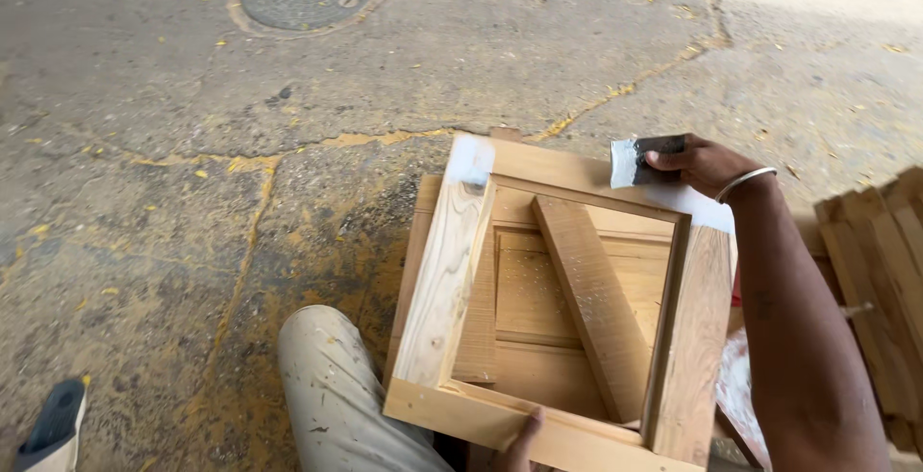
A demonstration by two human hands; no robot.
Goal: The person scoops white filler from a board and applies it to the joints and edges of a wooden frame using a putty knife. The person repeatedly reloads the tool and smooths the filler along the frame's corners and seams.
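My right hand grips a flat scraper blade, fingers closed around its dark handle end, with the whitened blade resting on the far right corner of the wooden frame. My left hand clamps the near rail of the frame; only the thumb and part of the fingers show at the bottom edge of the view, curled over the wood.

The frame lies on a stack of similar wooden panels on the concrete floor, just beside my bent knee. A loose wooden slat sits diagonally inside the frame opening. White filler is already spread at the far left corner joint and along the far right corner under the blade.

Step in hand, by my judgement: spreading filler across the far right joint. The next stroke calls for a flat blade angle, steady pressure along the joint line, and a firm left-hand hold so the frame does not shift on the stack. A pile of further wooden pieces stands near the right.
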